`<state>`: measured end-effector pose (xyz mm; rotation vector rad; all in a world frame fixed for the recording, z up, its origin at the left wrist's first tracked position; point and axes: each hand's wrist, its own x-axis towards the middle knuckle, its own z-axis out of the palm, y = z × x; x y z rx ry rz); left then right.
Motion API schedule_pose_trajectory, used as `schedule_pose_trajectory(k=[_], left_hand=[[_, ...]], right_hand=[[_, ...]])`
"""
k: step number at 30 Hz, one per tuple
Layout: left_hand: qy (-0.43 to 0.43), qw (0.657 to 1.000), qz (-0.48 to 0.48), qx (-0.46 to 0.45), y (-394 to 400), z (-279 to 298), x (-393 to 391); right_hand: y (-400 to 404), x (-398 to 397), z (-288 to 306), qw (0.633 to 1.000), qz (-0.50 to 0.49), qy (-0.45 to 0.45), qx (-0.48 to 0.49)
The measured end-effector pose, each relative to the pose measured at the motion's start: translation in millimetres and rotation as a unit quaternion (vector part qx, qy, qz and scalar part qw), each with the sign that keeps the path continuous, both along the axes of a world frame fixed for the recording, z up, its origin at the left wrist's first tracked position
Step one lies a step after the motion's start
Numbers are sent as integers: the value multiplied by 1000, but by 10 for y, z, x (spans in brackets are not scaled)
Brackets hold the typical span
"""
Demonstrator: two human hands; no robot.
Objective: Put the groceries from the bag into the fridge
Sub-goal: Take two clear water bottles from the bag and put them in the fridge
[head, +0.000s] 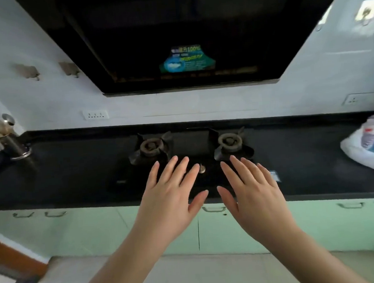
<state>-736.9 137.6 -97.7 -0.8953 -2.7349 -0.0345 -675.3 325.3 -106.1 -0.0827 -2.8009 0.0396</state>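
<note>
I hold my left hand and right hand flat, fingers spread, empty above the stove. The bag slumps on the counter far right; it looks soft, thin plastic, so I'd gather its bunched top, supporting underneath.

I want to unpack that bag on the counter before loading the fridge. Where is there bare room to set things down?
The widest bare patch of black counter lies between the faucet and the stove. A shorter bare stretch runs from the stove to the plastic bag. The middle is crowded: burners, with the open left hand and right hand in front.
</note>
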Motion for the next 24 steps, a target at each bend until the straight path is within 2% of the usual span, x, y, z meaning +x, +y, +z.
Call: schedule_pose_trajectory(k=[12, 18, 24], left_hand=[[-13, 979, -202, 23, 1024, -162, -640], [-23, 957, -287, 33, 1762, -245, -573], [-20, 942, -334, 19, 2621, -255, -369]], right_hand=[[705, 164, -212, 978, -207, 3, 9], [1176, 534, -283, 952, -307, 1, -6], [1822, 937, -285, 930, -367, 4, -19]])
